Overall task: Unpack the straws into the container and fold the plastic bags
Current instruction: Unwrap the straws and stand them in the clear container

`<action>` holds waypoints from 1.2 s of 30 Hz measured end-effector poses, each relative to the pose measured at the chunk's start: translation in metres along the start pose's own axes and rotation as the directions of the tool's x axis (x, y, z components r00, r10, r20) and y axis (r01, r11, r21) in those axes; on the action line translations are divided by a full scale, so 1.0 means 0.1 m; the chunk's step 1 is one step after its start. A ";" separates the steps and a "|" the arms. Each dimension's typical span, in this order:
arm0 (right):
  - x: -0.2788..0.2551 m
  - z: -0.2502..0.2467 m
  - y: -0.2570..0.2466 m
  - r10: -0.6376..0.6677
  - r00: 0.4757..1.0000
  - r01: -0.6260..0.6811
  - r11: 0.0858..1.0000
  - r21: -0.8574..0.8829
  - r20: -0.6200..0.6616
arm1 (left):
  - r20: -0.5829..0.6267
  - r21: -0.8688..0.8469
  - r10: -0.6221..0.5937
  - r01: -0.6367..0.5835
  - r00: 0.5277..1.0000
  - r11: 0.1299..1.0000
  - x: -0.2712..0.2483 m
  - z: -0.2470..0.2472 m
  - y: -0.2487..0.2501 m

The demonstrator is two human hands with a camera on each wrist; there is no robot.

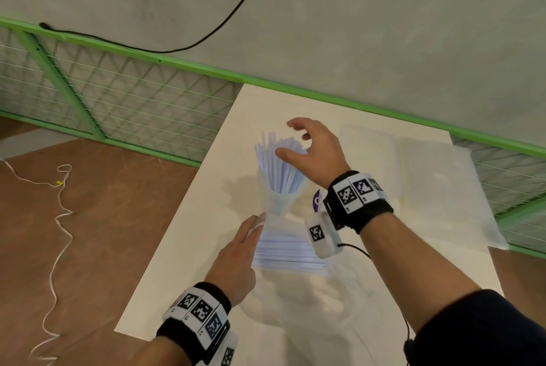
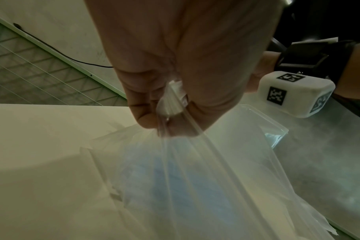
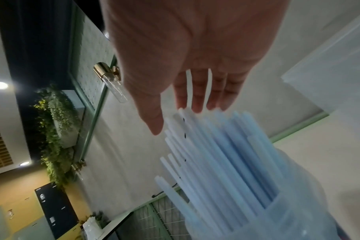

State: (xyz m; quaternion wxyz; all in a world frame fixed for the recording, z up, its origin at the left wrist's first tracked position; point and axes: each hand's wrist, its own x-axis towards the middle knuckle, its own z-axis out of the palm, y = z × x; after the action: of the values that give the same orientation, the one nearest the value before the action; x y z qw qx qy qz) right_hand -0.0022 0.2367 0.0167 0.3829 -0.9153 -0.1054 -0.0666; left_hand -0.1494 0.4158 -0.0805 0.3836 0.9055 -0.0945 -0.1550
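A translucent container (image 1: 277, 203) stands on the white table (image 1: 183, 262) with pale blue straws (image 1: 279, 164) fanning upward out of it. My right hand (image 1: 295, 141) hovers open just above the straw tops; in the right wrist view its straight fingers (image 3: 197, 97) hang over the straws (image 3: 226, 162) and the container (image 3: 288, 219). My left hand (image 1: 248, 235) pinches the edge of a clear plastic bag (image 1: 291, 250) of blue straws lying in front of the container. In the left wrist view my fingers (image 2: 146, 113) clamp the bag's (image 2: 185, 186) gathered edge.
More clear plastic bags (image 1: 437, 188) lie flat on the table's right side. A purple-and-white item (image 1: 317, 200) peeks out under my right wrist. A green mesh railing (image 1: 118, 105) runs behind the table. A white cord (image 1: 59, 217) trails on the brown floor at left.
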 end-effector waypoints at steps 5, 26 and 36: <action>-0.16 0.07 0.00 -0.248 0.965 0.230 0.958 -0.168 -0.090 | -0.008 0.005 0.006 -0.006 1.000 1.000 0.00 -0.02 0.00; -0.20 0.49 0.07 -0.473 0.881 0.444 0.795 -0.414 0.037 | -0.009 -0.006 -0.014 0.014 1.000 1.000 0.00 -0.08 0.01; -0.34 0.42 0.07 -0.327 0.884 0.454 0.772 -0.445 0.333 | 0.003 0.009 -0.044 0.044 0.999 0.999 0.02 -0.07 0.02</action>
State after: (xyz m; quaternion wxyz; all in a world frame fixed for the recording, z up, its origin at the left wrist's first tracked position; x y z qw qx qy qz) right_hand -0.0315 0.2568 -0.0242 0.0887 -0.9420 -0.3178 -0.0610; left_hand -0.1456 0.4181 -0.0749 0.3760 0.9088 -0.0759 -0.1643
